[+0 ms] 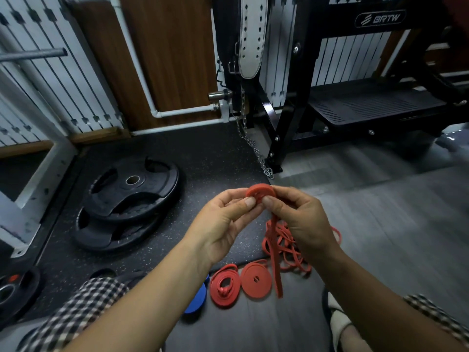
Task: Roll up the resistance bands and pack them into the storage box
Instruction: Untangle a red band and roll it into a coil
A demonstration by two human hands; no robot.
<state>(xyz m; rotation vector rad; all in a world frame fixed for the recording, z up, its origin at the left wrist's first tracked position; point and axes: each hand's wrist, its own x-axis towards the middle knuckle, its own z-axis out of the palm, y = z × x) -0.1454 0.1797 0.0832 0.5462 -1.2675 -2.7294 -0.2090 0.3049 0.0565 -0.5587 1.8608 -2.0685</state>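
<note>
While held aloft: red band coil [260, 193], tail [275, 252] hanging toward floor [380, 224].
Left hand [223, 224]: pinching coil's left edge.
Right hand [297, 219]: pinching coil's right edge.
Floor below: tight roll [256, 279], looser roll [224, 288], tangle of red bands [295, 262]; weight plates [132, 189] farther left.

1 wide-angle view, worn on the head, looks forward and down, close over the left hand [223, 222] and right hand [302, 222], with the floor [380, 199] beneath and a black rack [275, 133] farther ahead.
</note>
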